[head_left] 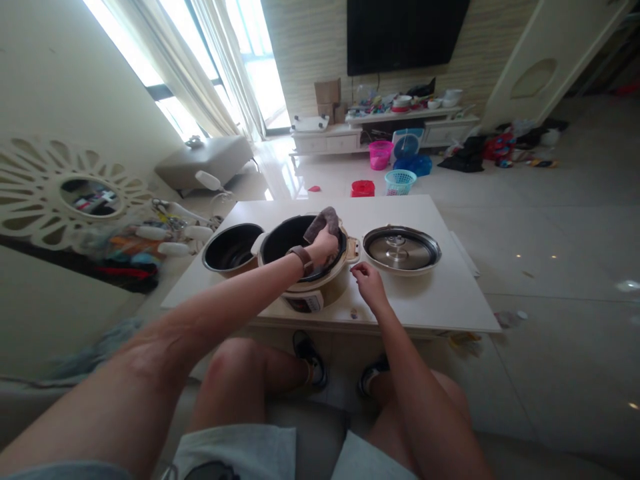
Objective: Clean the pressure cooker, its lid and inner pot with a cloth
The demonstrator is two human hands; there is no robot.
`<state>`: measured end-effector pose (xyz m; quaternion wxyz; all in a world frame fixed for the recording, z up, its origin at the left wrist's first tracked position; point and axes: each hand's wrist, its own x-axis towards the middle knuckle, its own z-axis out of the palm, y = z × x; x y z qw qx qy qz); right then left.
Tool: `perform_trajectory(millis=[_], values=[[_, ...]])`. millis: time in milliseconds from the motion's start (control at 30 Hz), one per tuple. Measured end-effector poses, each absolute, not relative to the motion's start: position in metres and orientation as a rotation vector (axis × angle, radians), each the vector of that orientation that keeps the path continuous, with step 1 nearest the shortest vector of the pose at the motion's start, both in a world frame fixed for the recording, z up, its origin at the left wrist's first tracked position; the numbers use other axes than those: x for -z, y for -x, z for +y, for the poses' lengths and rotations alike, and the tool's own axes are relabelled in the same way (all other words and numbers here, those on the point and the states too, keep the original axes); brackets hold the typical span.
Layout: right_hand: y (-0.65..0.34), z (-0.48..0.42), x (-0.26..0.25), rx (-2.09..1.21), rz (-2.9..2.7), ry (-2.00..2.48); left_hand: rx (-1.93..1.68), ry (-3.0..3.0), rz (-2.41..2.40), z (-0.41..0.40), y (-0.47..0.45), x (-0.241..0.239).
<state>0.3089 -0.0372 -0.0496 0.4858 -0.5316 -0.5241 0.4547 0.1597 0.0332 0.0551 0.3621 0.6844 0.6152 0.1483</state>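
Note:
My left hand (325, 245) is closed on a grey-brown cloth (323, 221) at the right inner rim of an electric pressure cooker (330, 297). The cooker's body is white with a dark interior, and a control panel (304, 303) faces me. Just right of it, below the side handle (353, 249), is my right hand (369, 283), its fingers pinched together; whether something small is between them I cannot make out. A dark inner pot (233, 248) stands to the cooker's left. To the right lies the lid (400, 252), its metal inside facing up.
All of this rests on a white table (425, 303). A small object (353, 313) lies near its front edge. Beyond the table are a red container (363, 189), a light blue basket (400, 181) and a pink bin (381, 155) on the floor. A decorative mirror (90, 197) stands at the left.

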Motion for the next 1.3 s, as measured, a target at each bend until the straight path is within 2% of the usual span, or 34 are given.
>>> perform_trajectory(millis=[67,133,200,267,333,400,500,633,767,833,1000,1100,1200,1300], values=[[-0.307,-0.037,0.048,-1.113,-1.274,1.276,-0.488,-1.633,1.614,0.015,-0.141,-0.058],[-0.306,-0.037,0.046,-1.121,-1.266,1.263,-0.376,-1.673,1.523,-0.001,-0.116,-0.066],[-0.304,-0.037,0.044,-1.129,-1.256,1.255,-0.146,-1.763,1.426,-0.009,-0.090,-0.078],[-0.304,-0.038,0.044,-1.133,-1.247,1.253,0.240,-1.875,1.416,-0.010,-0.067,-0.092],[-0.303,-0.038,0.044,-1.134,-1.242,1.256,0.552,-2.071,1.538,-0.004,-0.051,-0.105],[-0.304,-0.038,0.044,-1.131,-1.238,1.259,0.702,-2.286,1.629,0.005,-0.043,-0.116],[-0.305,-0.037,0.045,-1.130,-1.225,1.257,0.649,-2.570,1.578,0.020,-0.048,-0.129],[-0.306,-0.036,0.046,-1.145,-1.229,1.260,0.405,-2.919,1.134,0.034,-0.075,-0.129],[-0.305,-0.036,0.047,-1.102,-1.253,1.263,0.375,-2.915,0.818,0.048,-0.091,-0.110],[-0.304,-0.036,0.047,-1.087,-1.255,1.259,0.434,-2.869,0.870,0.056,-0.085,-0.100],[-0.305,-0.038,0.045,-1.094,-1.263,1.254,0.531,-2.826,1.367,0.059,-0.045,-0.089],[-0.306,-0.038,0.045,-1.111,-1.254,1.246,0.751,-2.711,1.582,0.042,-0.031,-0.088],[-0.305,-0.039,0.045,-1.126,-1.245,1.232,0.979,-2.513,1.636,0.025,-0.036,-0.089],[-0.305,-0.040,0.046,-1.148,-1.248,1.235,1.018,-2.389,1.580,0.026,-0.048,-0.101]])
